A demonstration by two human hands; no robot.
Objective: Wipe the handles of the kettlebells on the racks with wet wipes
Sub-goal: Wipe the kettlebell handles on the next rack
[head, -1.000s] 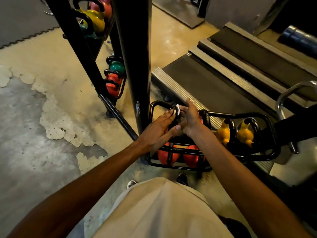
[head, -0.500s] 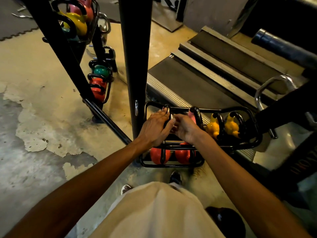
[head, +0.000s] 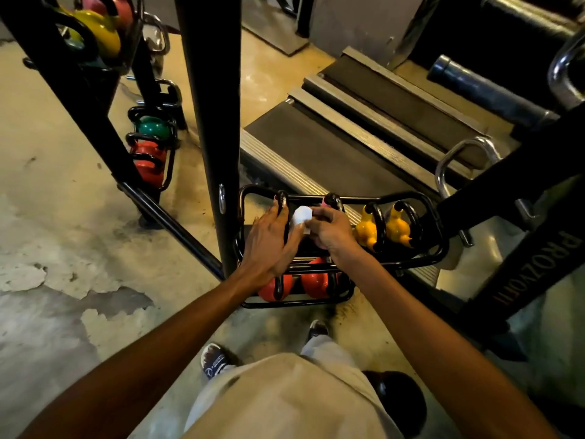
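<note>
Head camera looks down both outstretched arms to a low black kettlebell rack; the left hand lies flat, fingers straight, over a black kettlebell handle, fingertips touching it; the right hand pinches a white wet wipe just beside that handle, fingers curled around it; two yellow kettlebells sit to the right on the same tier, red kettlebells on the tier below; a black upright post stands just left of the hands; treadmill decks lie behind the rack; another rack to the far left holds a green kettlebell.
</note>
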